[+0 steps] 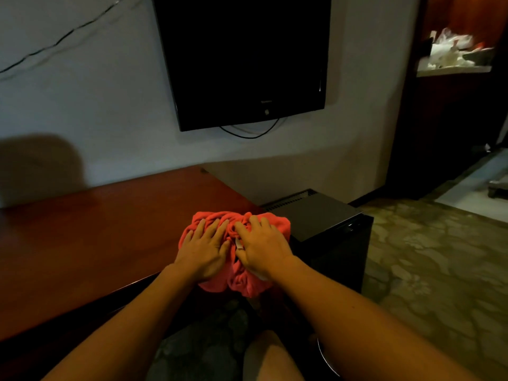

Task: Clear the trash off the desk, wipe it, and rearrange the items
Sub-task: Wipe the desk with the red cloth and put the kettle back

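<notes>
A crumpled pink-red cloth (277, 224) lies at the right end of the dark red wooden desk (96, 237), partly hanging over the desk's front edge. My left hand (203, 251) presses flat on the cloth's left half, fingers spread. On the right half my right hand (261, 248) also presses down, fingers slightly curled into the folds. A small white scrap (238, 244) shows between the two hands. The rest of the desk top that I see is bare.
A black mini fridge (324, 215) stands against the desk's right end. A dark TV (247, 56) hangs on the wall above. White bags (450, 50) sit on a far shelf at the right. Patterned carpet (426, 270) covers the floor to the right.
</notes>
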Motion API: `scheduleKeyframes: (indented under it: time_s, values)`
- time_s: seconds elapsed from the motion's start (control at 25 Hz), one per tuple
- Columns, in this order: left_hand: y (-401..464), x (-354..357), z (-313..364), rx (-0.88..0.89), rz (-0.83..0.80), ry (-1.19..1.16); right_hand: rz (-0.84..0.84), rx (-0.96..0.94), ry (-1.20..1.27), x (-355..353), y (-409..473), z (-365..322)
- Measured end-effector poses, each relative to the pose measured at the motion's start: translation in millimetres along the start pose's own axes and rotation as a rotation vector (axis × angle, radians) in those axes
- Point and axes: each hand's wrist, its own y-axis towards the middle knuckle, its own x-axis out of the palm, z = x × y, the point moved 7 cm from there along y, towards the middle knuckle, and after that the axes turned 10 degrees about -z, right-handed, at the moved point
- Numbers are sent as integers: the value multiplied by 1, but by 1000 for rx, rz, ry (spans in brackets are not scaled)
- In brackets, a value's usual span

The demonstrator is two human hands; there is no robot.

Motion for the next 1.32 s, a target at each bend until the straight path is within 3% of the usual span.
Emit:
scheduleKeyframes:
  time_s: [0.48,0.96,1.32]
  values:
    - [59,-2,65,98,-25,-19,-8,129,-43,-20,11,67]
    - [118,-5,36,37,-183,-67,-45,106,-142,-28,78,62]
    - [170,-9,9,47,-140,-47,-182,139,-153,-17,138,70]
